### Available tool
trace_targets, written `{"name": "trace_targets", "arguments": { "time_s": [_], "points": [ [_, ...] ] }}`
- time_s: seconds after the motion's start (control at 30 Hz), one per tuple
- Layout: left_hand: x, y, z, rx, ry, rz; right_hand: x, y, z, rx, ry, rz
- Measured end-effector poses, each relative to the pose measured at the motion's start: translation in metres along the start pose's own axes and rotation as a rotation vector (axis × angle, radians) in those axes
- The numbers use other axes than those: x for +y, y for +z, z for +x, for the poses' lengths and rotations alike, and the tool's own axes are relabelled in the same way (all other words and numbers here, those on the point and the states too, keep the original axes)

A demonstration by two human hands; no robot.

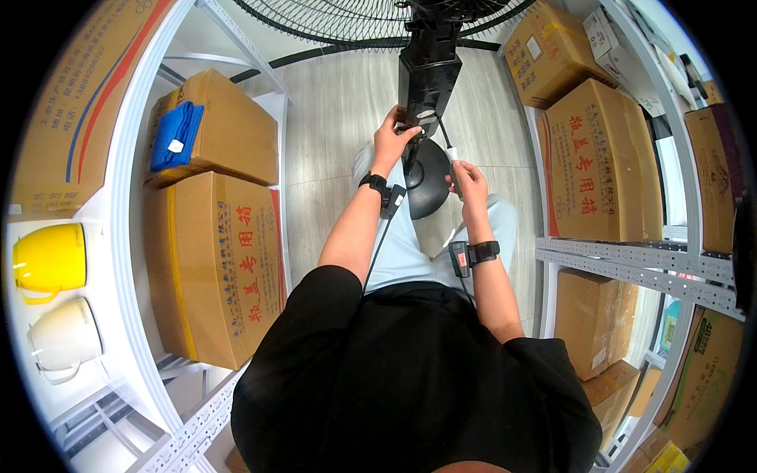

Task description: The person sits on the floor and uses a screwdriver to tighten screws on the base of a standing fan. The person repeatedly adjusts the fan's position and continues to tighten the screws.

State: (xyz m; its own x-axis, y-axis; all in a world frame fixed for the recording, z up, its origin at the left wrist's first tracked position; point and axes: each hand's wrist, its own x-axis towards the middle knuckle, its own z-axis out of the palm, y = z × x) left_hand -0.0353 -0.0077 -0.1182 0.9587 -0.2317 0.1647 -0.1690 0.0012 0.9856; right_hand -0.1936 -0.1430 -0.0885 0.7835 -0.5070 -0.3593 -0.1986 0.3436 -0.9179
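Between shelves, left hand (390, 142) grips the upright fan housing (428, 83); right hand (469, 183) pinches its cord (446, 140).

brown cartons (217, 268) on both side shelves.

fan body (428, 83): black | boxes (211, 268): brown, red print | cloth (175, 134): blue | mugs: yellow (49, 260), cream (63, 339)
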Motion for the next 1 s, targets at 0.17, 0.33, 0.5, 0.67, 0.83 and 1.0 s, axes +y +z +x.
{"name": "trace_targets", "arguments": {
  "time_s": [0.17, 0.33, 0.5, 0.67, 0.83, 1.0],
  "points": [
    [-0.004, -0.003, 0.003, 0.001, 0.021, 0.019, 0.001, -0.003, 0.010, 0.089, -0.234, -0.396],
    [0.008, -0.003, -0.001, -0.020, -0.038, 0.039, 0.003, -0.004, 0.010, 0.124, -0.361, -0.587],
    [0.012, -0.001, 0.000, -0.028, -0.063, 0.023, 0.006, -0.021, 0.026, -0.288, 0.333, 0.441],
    [0.001, -0.008, 0.002, -0.041, -0.051, 0.001, -0.006, -0.008, 0.010, -0.151, -0.016, -0.207],
    [0.001, -0.003, 0.003, -0.046, -0.035, -0.002, -0.004, -0.007, 0.004, 0.018, -0.182, -0.586],
    [-0.006, -0.001, 0.002, 0.061, 0.043, 0.037, -0.012, -0.013, 0.014, -0.285, 0.324, 0.276]
  ]
}}
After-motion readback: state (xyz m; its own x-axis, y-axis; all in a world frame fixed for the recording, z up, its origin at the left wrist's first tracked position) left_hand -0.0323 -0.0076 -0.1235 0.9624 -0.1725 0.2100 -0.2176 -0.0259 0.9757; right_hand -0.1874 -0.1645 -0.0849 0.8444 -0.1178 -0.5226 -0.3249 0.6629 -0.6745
